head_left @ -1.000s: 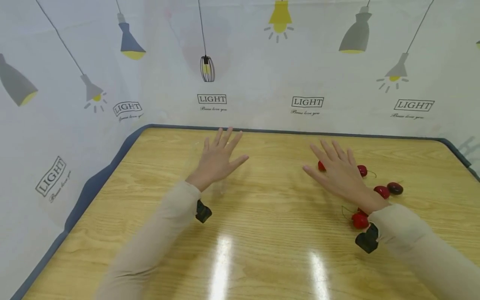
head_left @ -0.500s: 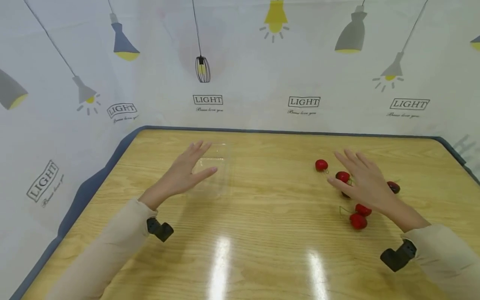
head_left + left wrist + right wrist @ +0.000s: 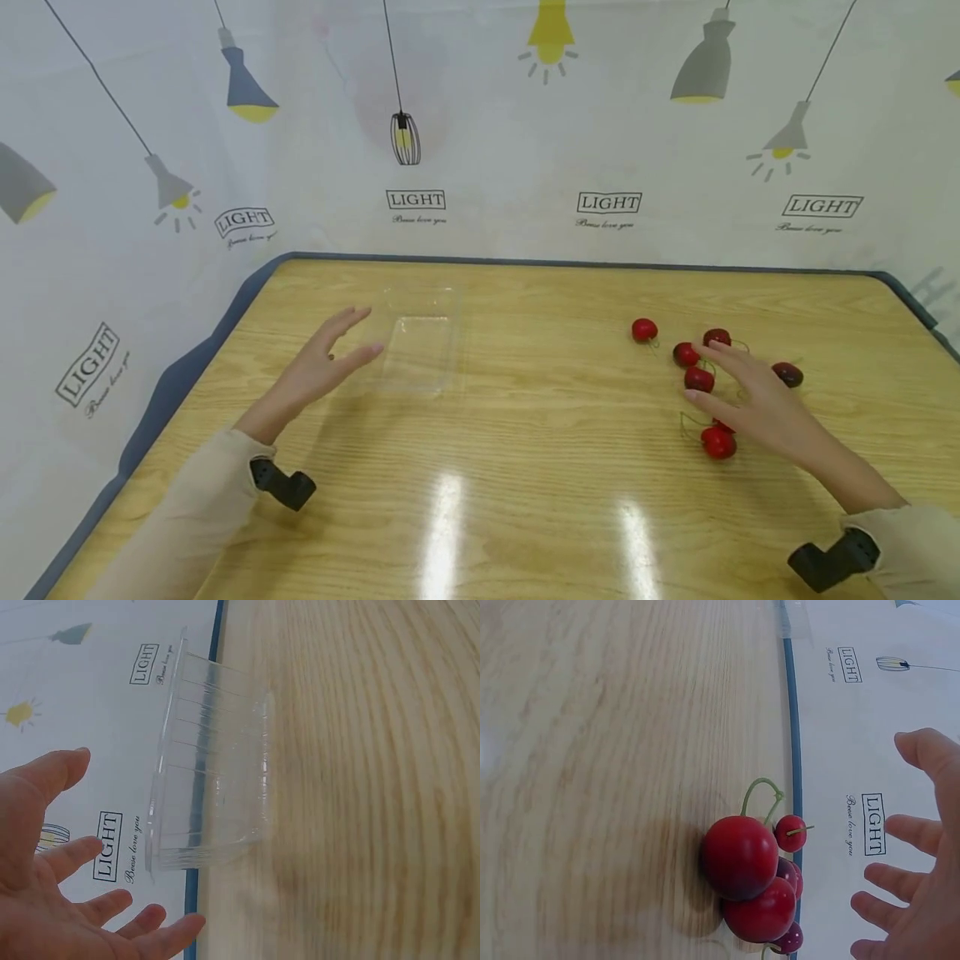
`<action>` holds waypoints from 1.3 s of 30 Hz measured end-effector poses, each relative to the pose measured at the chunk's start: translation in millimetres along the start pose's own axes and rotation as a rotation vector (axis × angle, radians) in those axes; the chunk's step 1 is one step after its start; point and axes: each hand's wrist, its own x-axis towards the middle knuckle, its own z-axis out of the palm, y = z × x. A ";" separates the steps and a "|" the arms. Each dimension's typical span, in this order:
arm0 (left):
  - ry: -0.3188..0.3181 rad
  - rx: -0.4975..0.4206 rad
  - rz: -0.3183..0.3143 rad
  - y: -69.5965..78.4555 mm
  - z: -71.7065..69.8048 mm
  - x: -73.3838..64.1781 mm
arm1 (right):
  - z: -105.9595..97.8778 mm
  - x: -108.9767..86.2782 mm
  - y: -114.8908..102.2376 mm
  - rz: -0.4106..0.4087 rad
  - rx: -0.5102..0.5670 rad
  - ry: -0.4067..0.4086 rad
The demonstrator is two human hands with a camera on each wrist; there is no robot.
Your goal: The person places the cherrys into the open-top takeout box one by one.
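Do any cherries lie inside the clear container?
No, all visible cherries lie on the table by the right hand, outside the container.

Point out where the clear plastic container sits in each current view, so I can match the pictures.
Head: the clear plastic container is left of centre, around mid-height.
Left wrist: the container, seen from the side, is left of centre.
Right wrist: apparently just a bit of it, cut off at the top edge, right of centre.
Shared landmark: the blue strip.
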 end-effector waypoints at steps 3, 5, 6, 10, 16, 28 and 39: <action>-0.017 -0.023 -0.034 -6.9 2.6 -1.6 | 0.9 -5.1 -1.1 0.003 0.031 0.012; -0.028 -0.040 -0.057 -10.2 3.7 -1.9 | 1.9 -7.6 -2.0 0.010 0.051 0.020; -0.028 -0.046 -0.063 -11.5 4.0 -1.8 | 2.5 -8.6 -1.9 0.013 0.058 0.019; -0.014 -0.099 -0.084 -15.3 4.5 0.0 | 3.7 -11.7 -3.8 0.009 0.075 0.022; 0.006 -0.129 -0.086 -21.3 5.8 1.0 | 2.6 -12.8 -5.6 -0.038 0.064 0.049; 0.125 -0.132 -0.052 -27.0 11.5 2.0 | 9.4 -15.2 -3.7 -0.071 0.031 0.058; 0.171 -0.126 -0.028 -31.0 16.4 5.1 | 17.3 -14.5 2.5 -0.072 -0.045 0.123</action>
